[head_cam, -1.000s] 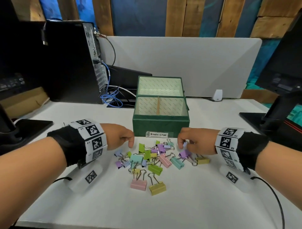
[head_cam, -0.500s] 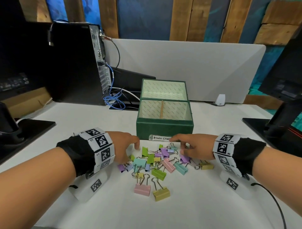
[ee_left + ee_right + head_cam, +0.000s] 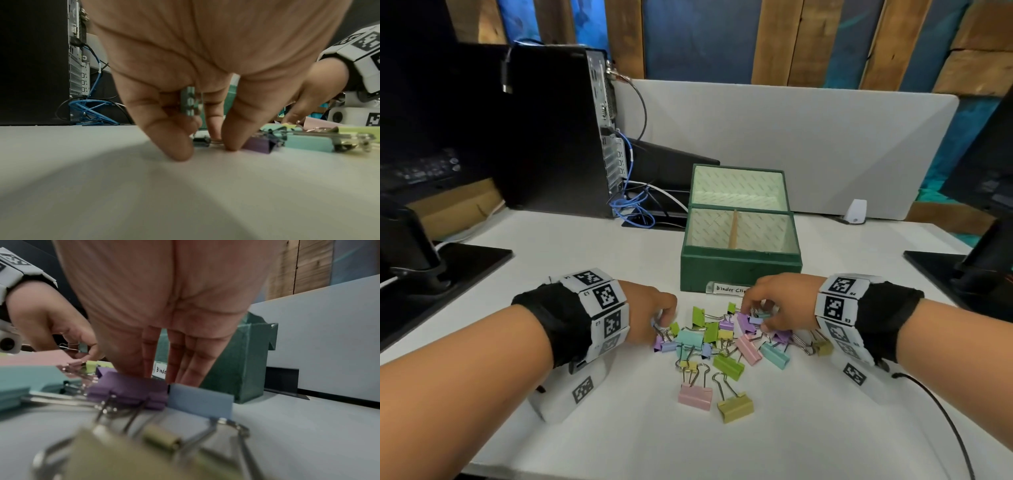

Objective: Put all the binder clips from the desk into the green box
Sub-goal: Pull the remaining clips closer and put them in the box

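Observation:
A pile of pastel binder clips [image 3: 722, 339] lies on the white desk in front of the green box [image 3: 739, 270], which stands open with a "Binder Clips" label. My left hand [image 3: 664, 320] is at the pile's left edge, fingertips down on the desk, and it pinches a small teal clip [image 3: 190, 104]. My right hand [image 3: 756, 318] reaches down into the pile's far right part. Its fingers [image 3: 185, 353] run straight down behind a purple clip [image 3: 131, 389] and a blue clip [image 3: 199, 397], which hide the tips.
A black PC tower [image 3: 551, 137] with blue cables [image 3: 630, 209] stands back left. Monitor bases sit at the left [image 3: 465, 260] and right [image 3: 935, 263] edges. A grey divider [image 3: 791, 137] closes off the back, with a small white device [image 3: 856, 212] before it.
Both hands have come inward and down onto the pile. The right index finger, earlier stretched out to the left, now points down among the clips.

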A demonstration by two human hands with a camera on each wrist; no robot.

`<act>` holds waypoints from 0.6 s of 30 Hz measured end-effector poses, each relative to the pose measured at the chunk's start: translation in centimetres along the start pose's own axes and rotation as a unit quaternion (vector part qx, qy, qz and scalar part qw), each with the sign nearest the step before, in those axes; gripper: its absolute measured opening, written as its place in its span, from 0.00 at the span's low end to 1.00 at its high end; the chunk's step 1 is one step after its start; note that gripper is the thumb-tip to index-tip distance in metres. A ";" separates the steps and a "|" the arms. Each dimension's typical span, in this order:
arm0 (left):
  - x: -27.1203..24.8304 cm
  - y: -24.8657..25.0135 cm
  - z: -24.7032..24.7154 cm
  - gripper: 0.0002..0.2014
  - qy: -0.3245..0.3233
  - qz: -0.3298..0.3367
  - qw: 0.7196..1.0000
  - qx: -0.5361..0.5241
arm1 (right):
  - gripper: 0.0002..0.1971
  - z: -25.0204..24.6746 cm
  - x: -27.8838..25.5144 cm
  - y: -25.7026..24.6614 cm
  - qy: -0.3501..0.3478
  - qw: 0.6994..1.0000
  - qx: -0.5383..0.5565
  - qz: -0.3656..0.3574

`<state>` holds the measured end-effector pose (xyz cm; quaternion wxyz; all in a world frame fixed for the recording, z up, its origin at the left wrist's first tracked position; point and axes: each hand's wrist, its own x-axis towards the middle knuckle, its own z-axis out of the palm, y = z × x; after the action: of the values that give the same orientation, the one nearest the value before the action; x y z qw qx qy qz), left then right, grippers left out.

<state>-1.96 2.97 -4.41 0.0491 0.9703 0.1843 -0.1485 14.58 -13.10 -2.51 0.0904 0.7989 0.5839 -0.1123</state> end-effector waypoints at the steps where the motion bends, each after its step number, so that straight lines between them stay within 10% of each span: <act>1: 0.0 0.0 0.0 0.09 0.008 -0.003 1.000 0.016 | 0.19 -0.1 0.1 0.0 -0.001 1.000 0.002 0.004; 11: -0.2 -0.1 0.1 0.26 0.034 -0.081 0.996 0.032 | 0.13 -0.1 0.5 0.8 0.017 0.997 0.064 0.032; 18: 0.2 -0.3 0.2 0.07 0.020 -0.078 0.996 0.040 | 0.14 -0.3 0.2 0.6 0.005 0.996 0.085 0.035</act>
<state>-1.96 3.25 -4.69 -0.0050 0.9570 0.2541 -0.1396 15.22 -13.05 -2.24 0.0233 0.8239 0.5448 -0.1541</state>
